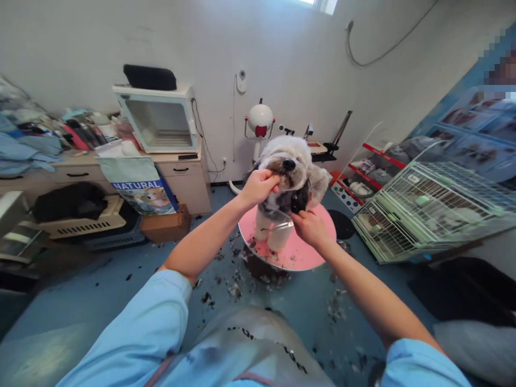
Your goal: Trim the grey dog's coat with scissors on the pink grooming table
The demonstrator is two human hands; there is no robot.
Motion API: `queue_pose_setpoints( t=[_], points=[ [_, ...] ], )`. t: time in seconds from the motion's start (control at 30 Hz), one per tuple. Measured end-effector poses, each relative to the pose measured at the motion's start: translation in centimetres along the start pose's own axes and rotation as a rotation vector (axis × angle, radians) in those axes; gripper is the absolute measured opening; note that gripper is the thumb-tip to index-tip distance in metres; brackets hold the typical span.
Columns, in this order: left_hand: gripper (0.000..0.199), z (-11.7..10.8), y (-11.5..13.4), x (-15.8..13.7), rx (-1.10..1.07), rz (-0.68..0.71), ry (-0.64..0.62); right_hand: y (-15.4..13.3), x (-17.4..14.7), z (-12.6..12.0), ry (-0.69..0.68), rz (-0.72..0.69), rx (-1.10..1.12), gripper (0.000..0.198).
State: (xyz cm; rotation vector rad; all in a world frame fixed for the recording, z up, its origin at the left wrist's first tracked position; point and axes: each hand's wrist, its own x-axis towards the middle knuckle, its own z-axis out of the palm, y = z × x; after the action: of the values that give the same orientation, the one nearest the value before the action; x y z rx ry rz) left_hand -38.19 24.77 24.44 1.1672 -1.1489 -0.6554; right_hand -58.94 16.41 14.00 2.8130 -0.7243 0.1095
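A fluffy white and grey dog (288,148) stands on a round pink grooming table (306,252), facing me. My left hand (260,187) is closed on the side of its muzzle, thumb and fingers pinched at the fur by the mouth. Low in front of the dog's chest, my right hand (310,227) is closed around silver scissors (278,227), whose slim metal part points left. Just above that hand is a dark, shiny patch that I cannot make out clearly. Cut fur (258,248) lies on the table around the front legs.
Tufts of hair litter the blue floor (234,290). Wire cages (427,209) and a red-edged rack (371,172) stand to the right. On the left are a cabinet (183,183), a white box-shaped appliance (155,121), a cardboard box (166,226) and a pet carrier (88,217). A white dryer (260,118) stands behind the dog.
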Motion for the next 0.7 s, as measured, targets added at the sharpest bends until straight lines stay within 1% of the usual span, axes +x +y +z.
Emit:
queue_pose_setpoints(
  t=[0.07,0.1,0.13,0.2,0.23,0.27,0.33,0.37,0.43,0.47,0.5,0.57,0.63,0.7],
  points=[
    [0.032,-0.8,-1.4,-0.9,-0.090,-0.002,0.036,1.0,-0.7,2.3,-0.191,-0.117,0.012,0.031],
    [0.032,-1.3,-2.1,-1.4,-0.122,-0.008,0.054,1.1,-1.3,3.6,-0.248,-0.127,0.018,0.030],
    [0.033,-1.7,-2.8,-1.8,-0.148,-0.014,0.073,1.1,-1.9,5.0,-0.266,-0.084,0.016,0.030],
    [0.035,-2.5,-4.2,-2.7,-0.187,-0.015,0.117,0.7,-3.2,7.6,-0.273,0.063,0.002,0.032],
    [0.037,-2.9,-4.9,-3.0,-0.204,-0.009,0.141,0.5,-3.8,8.6,-0.307,0.092,0.005,0.031],
    [0.039,-3.2,-5.5,-3.4,-0.217,-0.002,0.162,0.3,-4.3,9.4,-0.358,0.072,0.023,0.029],
    [0.043,-3.8,-7.0,-3.9,-0.223,0.006,0.185,0.3,-5.1,10.6,-0.433,-0.030,0.077,0.024],
    [0.043,-4.0,-7.7,-4.2,-0.216,0.001,0.186,0.5,-5.3,10.9,-0.411,-0.039,0.091,0.026],
    [0.040,-4.1,-9.6,-4.5,-0.188,-0.037,0.178,1.2,-5.4,11.5,-0.309,0.052,0.074,0.032],
    [0.036,-4.1,-10.7,-4.6,-0.161,-0.071,0.174,1.8,-5.4,11.8,-0.294,0.091,0.057,0.033],
    [0.031,-3.8,-12.0,-4.7,-0.127,-0.114,0.170,2.3,-5.4,12.2,-0.319,0.091,0.052,0.032],
    [0.024,-2.8,-14.7,-4.7,-0.056,-0.203,0.168,3.2,-5.4,13.4,-0.414,0.004,0.082,0.028],
    [0.024,-0.8,-17.4,-4.5,-0.004,-0.306,0.135,3.8,-5.4,15.0,-0.445,-0.050,0.119,0.027],
    [0.023,2.0,-19.6,-4.0,0.001,-0.415,0.099,3.9,-5.5,16.8,-0.418,-0.041,0.127,0.032]
  ],
)
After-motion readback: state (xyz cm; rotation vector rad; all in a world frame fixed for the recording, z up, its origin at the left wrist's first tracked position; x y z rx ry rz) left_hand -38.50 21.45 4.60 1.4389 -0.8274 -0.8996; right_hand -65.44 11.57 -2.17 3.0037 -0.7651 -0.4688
